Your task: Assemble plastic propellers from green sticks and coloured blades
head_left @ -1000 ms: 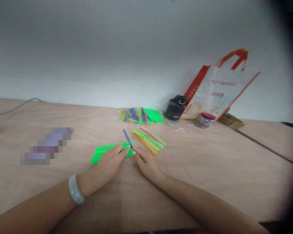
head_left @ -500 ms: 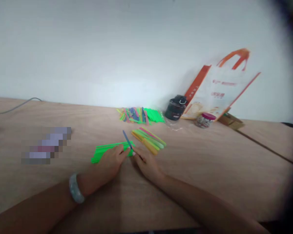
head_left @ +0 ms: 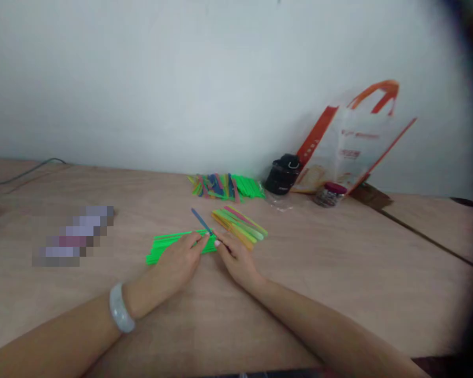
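Note:
A bundle of bright green sticks (head_left: pixel 163 245) lies flat on the wooden table (head_left: pixel 339 273). My left hand (head_left: pixel 180 261) rests on its right end, fingers closed and pinching the near end of a blue stick (head_left: pixel 201 221) that tilts up and away to the left. My right hand (head_left: pixel 236 258) lies just right of the bundle, its fingertips meeting the left hand's at the blue stick's lower end. A small fan of yellow, green, orange and pink sticks (head_left: pixel 240 226) lies just beyond my right hand.
A mixed pile of coloured sticks (head_left: pixel 226 186) sits near the wall. To its right stand a black container (head_left: pixel 283 174), a small jar with a pink lid (head_left: pixel 331 193) and an orange-and-white bag (head_left: pixel 352 142). A blurred-out object (head_left: pixel 73 236) lies at left. A cable (head_left: pixel 23 170) runs along the far left.
The blue stick's far tip has swung a little to the left. Both hands stay together at the green bundle's right end.

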`<state>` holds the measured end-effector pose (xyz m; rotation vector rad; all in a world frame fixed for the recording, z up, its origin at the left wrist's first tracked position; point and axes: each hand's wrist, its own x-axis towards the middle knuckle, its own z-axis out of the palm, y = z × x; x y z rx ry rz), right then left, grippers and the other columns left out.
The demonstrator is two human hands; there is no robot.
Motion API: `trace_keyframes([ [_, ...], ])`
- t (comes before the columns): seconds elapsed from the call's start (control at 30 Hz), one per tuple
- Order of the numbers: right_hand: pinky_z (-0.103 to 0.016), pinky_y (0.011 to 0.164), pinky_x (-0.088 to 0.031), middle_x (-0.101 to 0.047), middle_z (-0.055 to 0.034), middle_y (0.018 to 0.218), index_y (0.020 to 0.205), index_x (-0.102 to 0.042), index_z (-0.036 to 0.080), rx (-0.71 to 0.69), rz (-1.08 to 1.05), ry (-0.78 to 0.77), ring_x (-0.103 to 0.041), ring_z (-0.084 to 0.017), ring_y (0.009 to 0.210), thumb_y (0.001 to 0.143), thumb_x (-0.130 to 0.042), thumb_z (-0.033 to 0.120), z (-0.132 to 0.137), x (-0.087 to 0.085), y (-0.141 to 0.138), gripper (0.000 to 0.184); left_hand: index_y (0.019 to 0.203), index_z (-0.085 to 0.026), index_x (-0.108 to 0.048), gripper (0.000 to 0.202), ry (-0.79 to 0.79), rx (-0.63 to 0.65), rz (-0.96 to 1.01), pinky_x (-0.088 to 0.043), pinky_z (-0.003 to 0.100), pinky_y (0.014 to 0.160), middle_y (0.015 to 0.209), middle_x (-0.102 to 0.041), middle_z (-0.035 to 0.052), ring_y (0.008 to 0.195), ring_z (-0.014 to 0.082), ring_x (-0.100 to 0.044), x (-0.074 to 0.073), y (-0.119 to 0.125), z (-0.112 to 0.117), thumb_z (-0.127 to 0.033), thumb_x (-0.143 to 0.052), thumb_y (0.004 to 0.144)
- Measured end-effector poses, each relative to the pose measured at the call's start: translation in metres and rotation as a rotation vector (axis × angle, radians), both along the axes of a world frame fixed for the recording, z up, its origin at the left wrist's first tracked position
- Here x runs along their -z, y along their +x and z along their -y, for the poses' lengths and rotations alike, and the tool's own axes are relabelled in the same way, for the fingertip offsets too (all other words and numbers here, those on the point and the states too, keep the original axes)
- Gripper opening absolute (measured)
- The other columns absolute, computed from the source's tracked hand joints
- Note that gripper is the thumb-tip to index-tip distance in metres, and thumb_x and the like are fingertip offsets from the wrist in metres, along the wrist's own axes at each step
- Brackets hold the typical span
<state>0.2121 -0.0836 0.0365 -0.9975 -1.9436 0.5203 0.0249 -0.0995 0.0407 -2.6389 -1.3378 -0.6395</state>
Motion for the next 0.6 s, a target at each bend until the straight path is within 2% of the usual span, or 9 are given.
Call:
trace_keyframes([
  [0.07, -0.034, 0.079, -0.049, -0.065, -0.008, 0.097, 0.117, -0.061, 0.021, 0.038, 0.02, 0.025, -0.059, -0.019, 0.088, 0.087, -0.047, 0.026, 0.0, -0.001, 0.002, 0.033, 0.126, -0.014, -0.046, 0.042, 0.014, -0.057, 0.03, -0.048, 0.035, 0.088, 0.111, -0.057, 0.0109, 0.1, 0.02, -0.055, -0.002, -0.011, -0.01, -0.005, -0.036, 0.086],
  [0.17, -0.031, 0.071, -0.049, -0.064, -0.0084, 0.09, 0.113, -0.062, 0.018, 0.088, 0.032, 0.056, -0.058, -0.018, 0.08, 0.087, -0.048, 0.027, -0.002, -0.002, 0.006, 0.031, 0.121, -0.013, -0.051, 0.038, 0.041, -0.212, 0.052, -0.048, 0.036, 0.087, 0.104, -0.06, 0.0113, 0.094, 0.0203, -0.057, -0.005, -0.041, -0.033, -0.008, -0.034, 0.087],
  [0.27, -0.032, 0.072, -0.049, -0.064, -0.0081, 0.089, 0.107, -0.065, 0.019, 0.097, 0.05, 0.083, -0.058, -0.018, 0.081, 0.087, -0.048, 0.027, -0.003, -0.003, 0.009, 0.027, 0.118, -0.007, -0.053, 0.036, 0.024, -0.362, -0.032, -0.048, 0.037, 0.083, 0.099, -0.061, 0.0142, 0.089, 0.0225, -0.059, -0.005, -0.076, -0.054, -0.011, -0.033, 0.088],
  [0.37, -0.032, 0.075, -0.049, -0.064, -0.0083, 0.093, 0.104, -0.066, 0.021, 0.097, 0.081, 0.104, -0.058, -0.019, 0.086, 0.087, -0.047, 0.025, -0.006, -0.004, 0.011, 0.026, 0.112, -0.007, -0.057, 0.035, -0.013, -0.482, -0.129, -0.048, 0.037, 0.082, 0.096, -0.063, 0.0145, 0.089, 0.0236, -0.06, -0.003, -0.102, -0.066, -0.012, -0.033, 0.087],
  [0.5, -0.033, 0.078, -0.048, -0.063, -0.0083, 0.094, 0.103, -0.065, 0.021, 0.137, 0.127, 0.161, -0.057, -0.02, 0.091, 0.088, -0.043, 0.023, -0.015, -0.004, 0.021, 0.027, 0.104, -0.008, -0.06, 0.033, -0.082, -0.529, -0.224, -0.047, 0.037, 0.08, 0.098, -0.064, 0.0161, 0.089, 0.0252, -0.062, 0.0, -0.117, -0.07, -0.014, -0.033, 0.087],
  [0.6, -0.035, 0.083, -0.046, -0.062, -0.0082, 0.095, 0.102, -0.066, 0.021, 0.205, 0.192, 0.211, -0.056, -0.02, 0.094, 0.088, -0.043, 0.022, -0.027, -0.004, 0.034, 0.027, 0.107, -0.008, -0.06, 0.036, -0.09, -0.529, -0.253, -0.048, 0.038, 0.078, 0.098, -0.064, 0.0167, 0.087, 0.0261, -0.062, 0.001, -0.12, -0.068, -0.012, -0.03, 0.087],
])
